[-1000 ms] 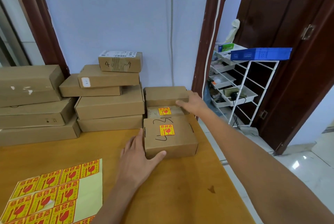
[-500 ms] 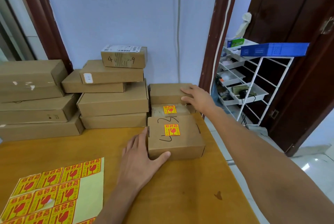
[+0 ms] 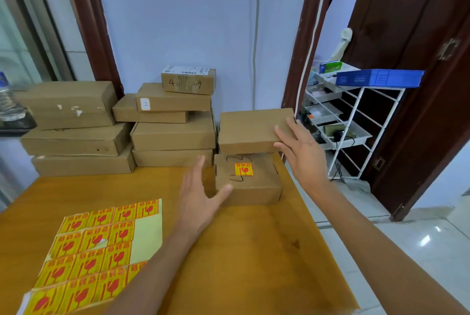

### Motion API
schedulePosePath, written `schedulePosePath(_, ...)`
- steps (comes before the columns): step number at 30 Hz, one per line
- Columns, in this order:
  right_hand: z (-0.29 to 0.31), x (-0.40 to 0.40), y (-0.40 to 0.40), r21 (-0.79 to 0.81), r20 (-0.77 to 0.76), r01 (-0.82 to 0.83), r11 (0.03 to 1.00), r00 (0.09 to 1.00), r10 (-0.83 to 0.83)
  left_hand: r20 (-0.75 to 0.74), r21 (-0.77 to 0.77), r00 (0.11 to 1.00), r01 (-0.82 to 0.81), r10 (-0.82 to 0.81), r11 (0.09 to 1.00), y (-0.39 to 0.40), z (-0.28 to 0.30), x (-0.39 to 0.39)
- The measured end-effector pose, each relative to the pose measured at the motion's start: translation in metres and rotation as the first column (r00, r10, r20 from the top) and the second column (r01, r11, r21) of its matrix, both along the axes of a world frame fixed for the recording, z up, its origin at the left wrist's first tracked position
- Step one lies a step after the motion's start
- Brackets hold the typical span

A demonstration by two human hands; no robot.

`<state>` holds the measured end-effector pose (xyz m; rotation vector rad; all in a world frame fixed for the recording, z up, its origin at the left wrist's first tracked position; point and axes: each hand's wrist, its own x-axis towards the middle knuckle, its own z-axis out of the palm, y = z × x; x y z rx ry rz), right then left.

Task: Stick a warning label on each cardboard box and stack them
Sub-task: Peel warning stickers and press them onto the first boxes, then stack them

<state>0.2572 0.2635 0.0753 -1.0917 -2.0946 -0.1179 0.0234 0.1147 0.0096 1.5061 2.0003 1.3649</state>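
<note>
Boxes of plain cardboard stand at the far edge of the wooden table [image 3: 241, 258]; we give all positions relative to the labelled box [image 3: 248, 182], which sits near the table's right edge with one red-and-yellow warning label [image 3: 244, 169] stuck on its top, among black handwritten marks.

Directly behind the labelled box and raised above its rear edge we see an unlabelled box [image 3: 250, 129]. Our right hand [image 3: 304, 155] lies at the right front corner of this box, fingers spread wide and nearly straight, with the fingertips [image 3: 279, 132] on its top face. We cannot tell what supports the box from beneath.

Our left hand [image 3: 201, 199] is at the left front corner of the labelled box, fingers straight and apart, thumb lying against the front face. It grips nothing.

Left of the labelled box, on the near part of the table, lies the sticker sheet [image 3: 101, 246], with several rows of labels in place and a bare strip of backing at its right side.

Behind and left of the labelled box stand two box stacks: the nearer stack [image 3: 173, 134], topped by a small box with a printed white label, and a farther stack [image 3: 73, 129].
</note>
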Motion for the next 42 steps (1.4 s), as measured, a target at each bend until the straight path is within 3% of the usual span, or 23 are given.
schedulePosePath(4, -0.005, 0.017, -0.096, 0.144, -0.064, 0.014, 0.990, 0.998, -0.005, 0.314, 0.241, 0.949, -0.050, -0.029, 0.969, -0.038, 0.016, 0.008)
schedulePosePath(6, -0.011, 0.021, -0.144, 0.090, -0.145, -0.007, 0.996, 0.989, 0.020, 0.486, 0.342, 0.865, -0.058, -0.123, 0.938, -0.068, 0.031, 0.013)
schedulePosePath(8, -0.026, 0.023, -0.185, 0.012, -0.192, -0.048, 0.999, 0.980, 0.050, 0.517, 0.345, 0.838, -0.018, -0.174, 0.939, -0.104, 0.041, 0.016)
schedulePosePath(12, -0.060, 0.025, -0.230, -0.083, -0.185, -0.072, 0.994, 0.981, 0.056, 0.343, 0.108, 0.930, 0.102, -0.134, 0.989, -0.163, 0.025, 0.015)
schedulePosePath(15, -0.082, 0.025, -0.241, -0.104, -0.099, -0.080, 0.991, 0.993, 0.070, 0.054, -0.058, 0.998, 0.046, -0.043, 0.997, -0.179, 0.009, 0.001)
schedulePosePath(17, -0.094, 0.024, -0.244, -0.144, -0.069, -0.125, 0.982, 0.991, 0.116, -0.119, -0.094, 0.992, 0.019, -0.030, 0.995, -0.185, 0.003, -0.010)
schedulePosePath(21, -0.103, 0.023, -0.245, -0.179, 0.038, -0.011, 0.984, 0.999, 0.018, -0.373, -0.065, 0.928, -0.017, -0.009, 0.998, -0.194, -0.010, -0.026)
schedulePosePath(24, -0.098, 0.029, -0.243, -0.255, 0.042, -0.004, 0.967, 0.999, 0.015, -0.420, 0.006, 0.905, -0.075, 0.071, 0.997, -0.203, -0.012, -0.048)
schedulePosePath(26, -0.086, 0.030, -0.244, -0.255, 0.080, 0.024, 0.967, 0.997, -0.003, -0.529, 0.018, 0.838, -0.149, 0.136, 0.989, -0.213, -0.013, -0.073)
schedulePosePath(30, -0.053, 0.002, -0.265, -0.043, 0.122, 0.001, 0.999, 0.993, 0.004, -0.593, 0.012, 0.773, -0.269, 0.223, 0.963, -0.226, -0.022, -0.114)
schedulePosePath(33, -0.033, -0.054, -0.285, 0.014, 0.167, -0.180, 0.984, 0.970, 0.175, -0.631, -0.069, 0.770, -0.177, 0.095, 0.982, -0.223, -0.028, -0.122)
schedulePosePath(36, -0.035, -0.123, -0.290, 0.016, 0.336, -0.305, 0.952, 0.899, 0.282, -0.643, -0.168, 0.765, -0.098, -0.033, 0.981, -0.217, -0.030, -0.121)
schedulePosePath(42, -0.060, -0.202, -0.258, -0.174, 0.539, -0.297, 0.939, 0.769, 0.343, -0.627, -0.163, 0.778, -0.102, -0.023, 0.981, -0.220, -0.032, -0.121)
